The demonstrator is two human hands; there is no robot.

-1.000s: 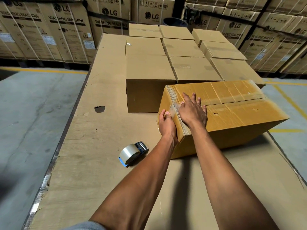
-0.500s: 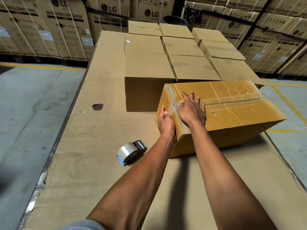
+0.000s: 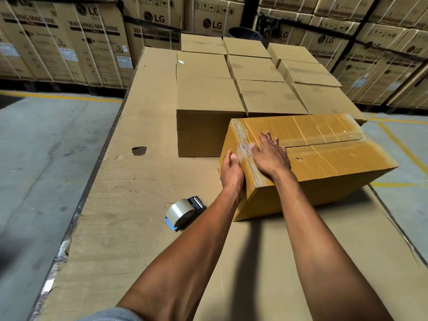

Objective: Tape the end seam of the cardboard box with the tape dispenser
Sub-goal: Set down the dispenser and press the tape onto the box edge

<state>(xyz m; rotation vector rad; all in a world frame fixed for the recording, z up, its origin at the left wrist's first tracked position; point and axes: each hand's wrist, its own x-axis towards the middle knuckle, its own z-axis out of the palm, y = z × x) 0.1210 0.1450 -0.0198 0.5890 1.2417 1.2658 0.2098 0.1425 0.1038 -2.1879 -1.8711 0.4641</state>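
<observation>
A yellow-brown cardboard box (image 3: 328, 163) lies on the cardboard-covered table, its taped centre seam running along the top. Clear tape wraps over the near left end edge. My right hand (image 3: 272, 156) lies flat with spread fingers on the box top, at the end of the seam. My left hand (image 3: 231, 172) presses flat against the box's left end face, thumb near the tape. The tape dispenser (image 3: 184, 212), a clear roll on a blue and black holder, rests on the table left of my left forearm, untouched.
Several closed plain boxes (image 3: 206, 96) stand in rows behind the yellow box. The table surface (image 3: 129, 205) has a small hole (image 3: 139, 151) at the left. Its left edge drops to a concrete floor. Stacked washing machine cartons (image 3: 92, 42) line the background.
Both hands stay pressed on the box's left end. The left hand has crept slightly up the end face. The camera view has shifted a little.
</observation>
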